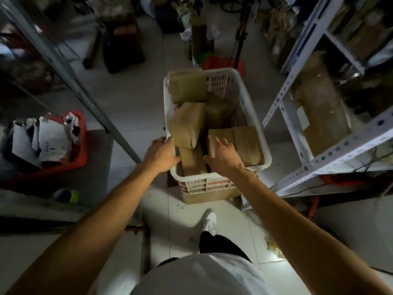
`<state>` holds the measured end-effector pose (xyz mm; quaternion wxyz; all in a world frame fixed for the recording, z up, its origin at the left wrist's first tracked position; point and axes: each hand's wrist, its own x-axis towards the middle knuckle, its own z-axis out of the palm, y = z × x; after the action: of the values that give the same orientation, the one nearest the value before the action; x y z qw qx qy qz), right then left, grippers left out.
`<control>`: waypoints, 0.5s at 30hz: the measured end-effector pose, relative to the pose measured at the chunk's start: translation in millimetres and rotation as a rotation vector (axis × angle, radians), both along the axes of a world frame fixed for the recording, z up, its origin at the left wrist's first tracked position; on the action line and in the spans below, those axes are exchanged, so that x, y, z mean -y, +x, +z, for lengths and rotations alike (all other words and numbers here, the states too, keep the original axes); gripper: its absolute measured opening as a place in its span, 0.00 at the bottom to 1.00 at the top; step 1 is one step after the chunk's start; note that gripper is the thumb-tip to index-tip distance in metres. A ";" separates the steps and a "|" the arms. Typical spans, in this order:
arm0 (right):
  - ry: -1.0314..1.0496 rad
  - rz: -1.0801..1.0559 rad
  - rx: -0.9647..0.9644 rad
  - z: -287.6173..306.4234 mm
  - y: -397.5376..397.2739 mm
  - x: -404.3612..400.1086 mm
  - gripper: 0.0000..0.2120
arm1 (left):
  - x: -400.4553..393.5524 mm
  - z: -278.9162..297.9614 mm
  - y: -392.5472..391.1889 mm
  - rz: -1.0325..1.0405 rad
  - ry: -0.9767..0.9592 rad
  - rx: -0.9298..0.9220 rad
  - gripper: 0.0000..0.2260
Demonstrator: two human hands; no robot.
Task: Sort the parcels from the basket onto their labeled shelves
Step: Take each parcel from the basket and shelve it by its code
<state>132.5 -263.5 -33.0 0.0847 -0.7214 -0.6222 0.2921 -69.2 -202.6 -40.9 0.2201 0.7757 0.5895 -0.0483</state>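
A white plastic basket (253, 116) stands on the floor in the aisle and holds several brown parcels. One small parcel (192, 161) lies at the basket's near end, between my hands. My left hand (161, 154) reaches over the basket's left rim, its thumb against that parcel's left side. My right hand (223, 156) is at the parcel's right side, with its fingers spread over another parcel (246, 143). A larger parcel (188, 124) leans just beyond my left hand. Neither hand is plainly closed around a parcel.
White metal shelving (331, 154) with cardboard boxes stands to the right. A grey shelf post (80, 90) slants on the left. A red crate (80, 150) of white bags sits at the left. Another red basket (223, 61) lies beyond the white one. My shoe (210, 220) is behind it.
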 end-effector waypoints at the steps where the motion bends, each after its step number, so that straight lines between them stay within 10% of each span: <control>1: -0.013 0.013 -0.011 -3.2 1.1 -16.3 0.36 | -11.7 0.4 1.4 0.010 0.000 -0.002 0.22; 15: -0.171 0.129 -0.045 -47.5 -20.4 -155.5 0.35 | -129.3 -32.5 5.9 0.073 -0.160 0.108 0.26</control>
<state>112.1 -108.0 -80.5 0.0178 -0.6777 -0.6381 0.3650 -63.3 -73.3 -73.4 0.3144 0.7351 0.5989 -0.0454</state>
